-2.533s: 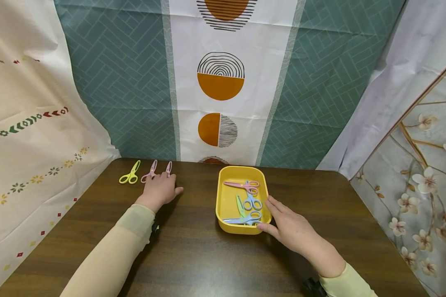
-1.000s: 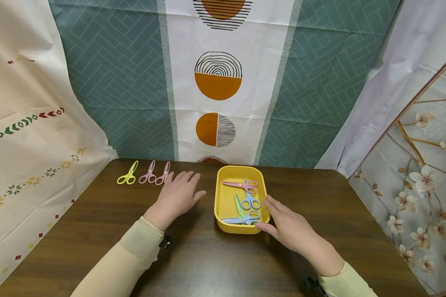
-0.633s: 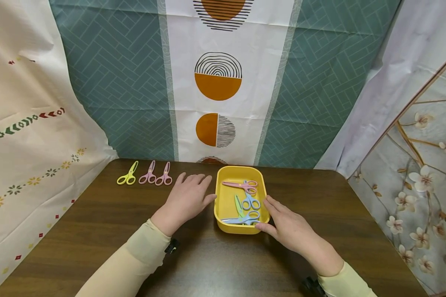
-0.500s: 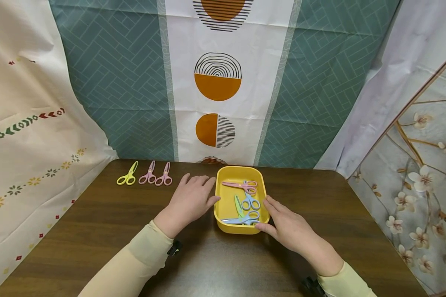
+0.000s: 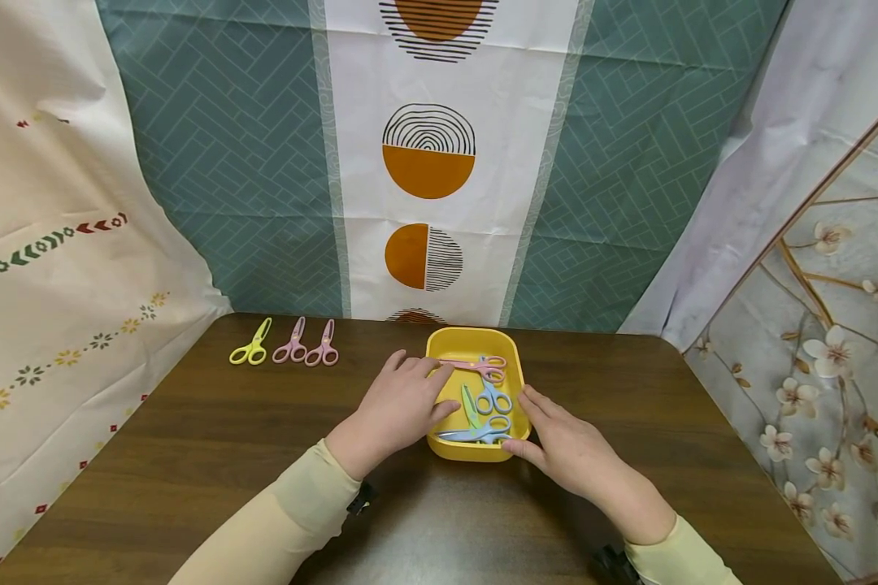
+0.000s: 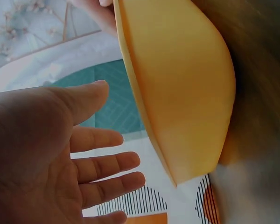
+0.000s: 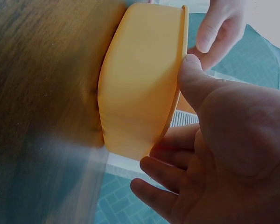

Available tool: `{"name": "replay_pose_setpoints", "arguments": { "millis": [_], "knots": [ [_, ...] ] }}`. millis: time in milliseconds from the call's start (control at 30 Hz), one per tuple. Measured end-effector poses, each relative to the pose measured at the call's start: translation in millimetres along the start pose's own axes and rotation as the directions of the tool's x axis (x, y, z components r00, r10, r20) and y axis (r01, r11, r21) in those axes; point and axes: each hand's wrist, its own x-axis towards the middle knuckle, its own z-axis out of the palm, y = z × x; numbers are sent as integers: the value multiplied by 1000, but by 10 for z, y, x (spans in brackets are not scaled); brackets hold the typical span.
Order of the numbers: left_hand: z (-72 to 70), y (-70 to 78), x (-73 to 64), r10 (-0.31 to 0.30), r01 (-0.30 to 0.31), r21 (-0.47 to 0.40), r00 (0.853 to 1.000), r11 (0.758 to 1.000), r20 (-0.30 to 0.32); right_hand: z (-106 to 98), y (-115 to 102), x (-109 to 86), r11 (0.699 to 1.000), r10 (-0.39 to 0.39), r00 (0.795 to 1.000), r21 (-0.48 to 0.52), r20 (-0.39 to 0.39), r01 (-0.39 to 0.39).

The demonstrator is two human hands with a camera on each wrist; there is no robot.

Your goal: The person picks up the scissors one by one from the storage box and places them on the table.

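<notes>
A yellow plastic bin (image 5: 446,452) on the table holds several children's scissors, among them pink scissors (image 5: 494,370), blue scissors (image 5: 494,398), lower blue scissors (image 5: 475,433) and a green blade (image 5: 470,404). My left hand (image 5: 398,404) hovers over the bin's left rim, palm down, holding nothing; in the left wrist view its fingers are apart from the bin wall (image 6: 182,93). My right hand (image 5: 578,451) rests against the bin's near right corner, fingers along the right rim and thumb on the near edge. The right wrist view shows that thumb (image 7: 191,70) touching the rim.
Yellow scissors (image 5: 249,348), lilac-pink scissors (image 5: 290,344) and pink scissors (image 5: 323,348) lie in a row at the table's back left, blades pointing away. Patterned cloths (image 5: 271,162) hang behind the brown table (image 5: 190,455) and along both sides.
My left hand let go of the pink scissors at the end of the row and moved right and nearer, to above the bin's left rim. My right hand stays at the bin.
</notes>
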Motion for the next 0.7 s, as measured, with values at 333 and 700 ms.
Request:
{"name": "replay_pose_setpoints", "arguments": {
  "millis": [333, 700],
  "knots": [
    [54, 180, 76, 66, -65, -22, 996, 998, 58, 12, 3, -13, 1000, -12, 1000, -6, -16, 12],
    [210, 262, 191, 89, -84, -45, 989, 995, 121, 18, 10, -7, 1000, 2, 1000, -3, 1, -2]
  ]
}}
